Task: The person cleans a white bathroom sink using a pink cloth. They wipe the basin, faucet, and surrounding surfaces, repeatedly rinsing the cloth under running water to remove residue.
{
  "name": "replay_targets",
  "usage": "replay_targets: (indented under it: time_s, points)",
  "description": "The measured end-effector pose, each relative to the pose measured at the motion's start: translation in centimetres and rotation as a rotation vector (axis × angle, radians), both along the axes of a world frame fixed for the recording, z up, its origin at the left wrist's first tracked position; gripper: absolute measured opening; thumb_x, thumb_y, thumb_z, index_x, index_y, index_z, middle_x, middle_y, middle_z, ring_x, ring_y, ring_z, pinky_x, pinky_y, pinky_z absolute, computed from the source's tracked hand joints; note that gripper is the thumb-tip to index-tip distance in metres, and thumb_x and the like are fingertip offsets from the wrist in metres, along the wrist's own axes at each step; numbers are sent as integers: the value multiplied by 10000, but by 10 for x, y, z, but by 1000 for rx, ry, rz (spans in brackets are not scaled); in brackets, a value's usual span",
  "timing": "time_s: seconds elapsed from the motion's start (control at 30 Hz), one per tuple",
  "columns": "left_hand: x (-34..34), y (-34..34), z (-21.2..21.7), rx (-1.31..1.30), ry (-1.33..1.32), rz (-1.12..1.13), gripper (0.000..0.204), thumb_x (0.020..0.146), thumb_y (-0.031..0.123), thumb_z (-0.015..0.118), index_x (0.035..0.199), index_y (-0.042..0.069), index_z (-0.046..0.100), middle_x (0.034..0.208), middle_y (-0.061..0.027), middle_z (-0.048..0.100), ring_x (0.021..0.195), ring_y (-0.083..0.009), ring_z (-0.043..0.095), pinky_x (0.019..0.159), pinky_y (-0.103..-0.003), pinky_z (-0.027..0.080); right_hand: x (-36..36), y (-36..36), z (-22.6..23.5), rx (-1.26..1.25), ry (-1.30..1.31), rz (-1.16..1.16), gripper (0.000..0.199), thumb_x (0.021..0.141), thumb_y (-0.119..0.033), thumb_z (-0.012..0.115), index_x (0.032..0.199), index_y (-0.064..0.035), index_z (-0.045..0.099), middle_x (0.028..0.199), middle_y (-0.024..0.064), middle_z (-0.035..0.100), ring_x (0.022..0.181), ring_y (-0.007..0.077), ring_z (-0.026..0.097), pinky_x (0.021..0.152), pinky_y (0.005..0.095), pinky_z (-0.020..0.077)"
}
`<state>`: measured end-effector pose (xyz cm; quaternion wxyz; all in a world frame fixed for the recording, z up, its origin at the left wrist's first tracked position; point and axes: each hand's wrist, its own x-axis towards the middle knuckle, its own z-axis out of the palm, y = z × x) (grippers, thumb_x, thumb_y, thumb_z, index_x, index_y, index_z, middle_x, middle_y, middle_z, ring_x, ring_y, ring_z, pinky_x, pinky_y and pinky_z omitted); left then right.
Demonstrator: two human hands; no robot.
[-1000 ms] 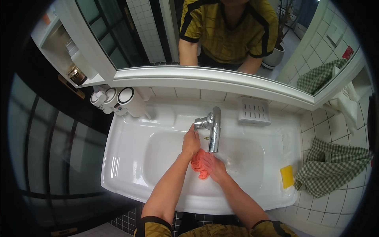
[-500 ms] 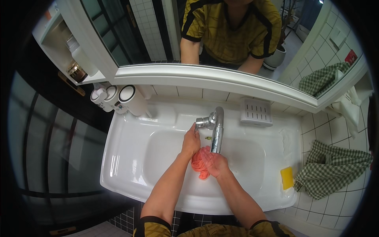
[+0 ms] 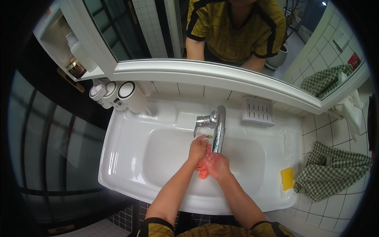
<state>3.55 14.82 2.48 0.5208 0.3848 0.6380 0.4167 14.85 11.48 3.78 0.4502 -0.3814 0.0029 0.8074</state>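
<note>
A wet-looking coral cloth (image 3: 203,173) is bunched between my two hands above the white sink basin (image 3: 166,158). My left hand (image 3: 198,149) is closed, its curled fingers on the upper left of the cloth. On the other side, my right hand (image 3: 218,166) grips the cloth just below the spout of the chrome faucet (image 3: 218,132). Part of the cloth is hidden by both hands. The faucet's lever (image 3: 196,130) stands free of my fingers, just beyond the left hand. Whether water is running is hard to make out.
A yellow sponge (image 3: 287,178) lies on the sink's right rim, beside a green checked towel (image 3: 333,170) on the tiled wall. A slotted white soap box (image 3: 257,111) sits behind the faucet. White cups (image 3: 131,96) stand at the back left, under a mirror cabinet (image 3: 213,73).
My left hand has left the faucet lever and come down toward me onto the coral cloth. My right hand has closed more around the cloth, staying under the spout.
</note>
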Motion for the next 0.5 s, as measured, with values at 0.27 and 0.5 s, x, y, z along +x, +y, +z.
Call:
replay_targets:
  time_s: [0.27, 0.5]
  points:
    - [22, -19, 5, 172, 334, -57, 234, 833, 137, 587, 1049, 65, 641, 944, -65, 645, 829, -189, 621, 757, -321, 493, -2, 7, 23, 150, -167, 406, 517, 814, -256, 736, 1198, -29, 475, 1057, 101, 568, 930, 227, 580, 759, 420, 505]
    - [46, -20, 25, -8, -540, 195, 223, 850, 1, 579, 1066, 38, 619, 1106, -62, 631, 1015, -158, 583, 866, -278, 463, -4, 18, -12, 64, 372, -37, 369, 853, -199, 686, 1151, -67, 513, 1035, 83, 591, 914, 208, 600, 821, 412, 503]
